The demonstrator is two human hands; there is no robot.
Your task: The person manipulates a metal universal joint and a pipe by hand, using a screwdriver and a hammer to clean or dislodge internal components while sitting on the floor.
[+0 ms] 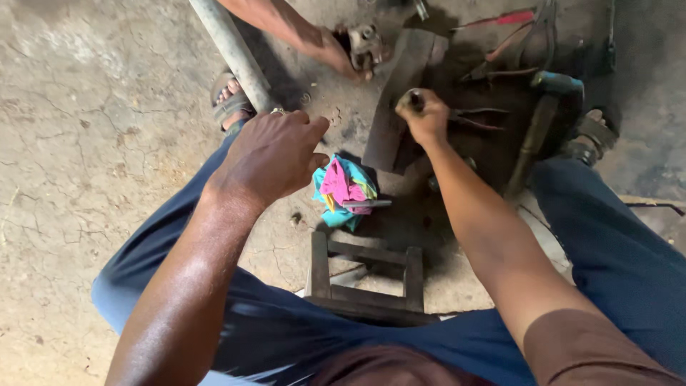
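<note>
My left hand [275,154] hovers above the ground with its fingers curled loosely, holding nothing that I can see. It is just left of a bunched pink, teal and yellow rag [344,189]. My right hand [423,118] is closed around a small round dark part [414,99], held over a flat dark metal plate [400,100]. Another person's hand [330,53] at the top touches a greasy metal part [366,44] on the ground.
A grey metal pipe [232,53] slants across the top left beside a sandalled foot [230,104]. Pliers [475,118], a hammer [539,121] and red-handled tools [507,20] lie at top right. A low wooden stool [364,275] sits between my knees. The floor is cracked concrete.
</note>
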